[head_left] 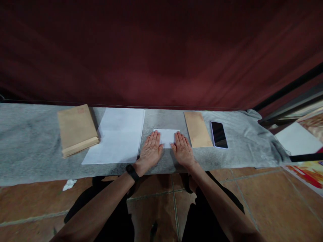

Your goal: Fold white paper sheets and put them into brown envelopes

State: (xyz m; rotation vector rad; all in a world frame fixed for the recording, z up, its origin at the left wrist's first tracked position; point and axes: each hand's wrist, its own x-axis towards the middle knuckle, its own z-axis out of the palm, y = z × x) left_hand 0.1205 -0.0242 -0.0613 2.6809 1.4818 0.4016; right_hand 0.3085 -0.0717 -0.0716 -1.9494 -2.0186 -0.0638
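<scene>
A small white folded paper (pixel 167 137) lies flat on the grey cloth in front of me. On its left end rests my left hand (pixel 151 149), palm down with the fingers stretched out; a dark band circles that wrist. My right hand (pixel 183 150) lies flat on the paper's right end, fingers extended too. Just left of my left hand is a stack of white sheets (pixel 118 134). A single brown envelope (pixel 198 129) sits close to the right of my right hand.
A thick stack of brown envelopes (pixel 77 127) overlaps the white sheets' left side. Beyond the single envelope lies a phone (pixel 219 134) with a dark screen. The grey cloth (pixel 27 144) covers a narrow table. A dark red curtain (pixel 161 67) hangs behind it.
</scene>
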